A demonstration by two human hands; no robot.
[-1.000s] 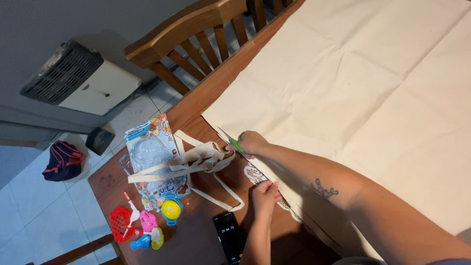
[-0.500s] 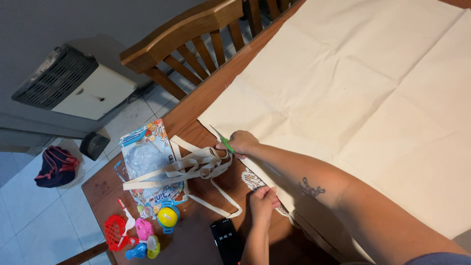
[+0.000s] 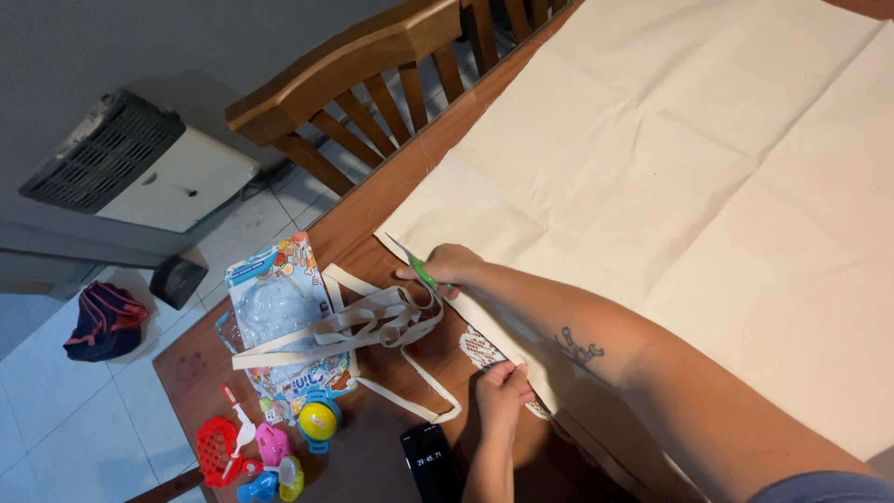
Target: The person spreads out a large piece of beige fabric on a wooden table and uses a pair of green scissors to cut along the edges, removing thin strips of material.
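Two hands are working the cream fabric (image 3: 689, 186) on the desk (image 3: 372, 210): right hand (image 3: 442, 270) is gripping green scissors (image 3: 424, 273) at its edge, left hand (image 3: 503, 396) is pinching it. Keeping the fabric taut probably helps.

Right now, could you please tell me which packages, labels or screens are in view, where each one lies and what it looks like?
Toy package: flat on the wooden table, left of the cream fabric strips; clear plastic bag with a colourful blue and orange card.
Phone: at the near table edge, by the left hand; dark rectangle, lit screen.
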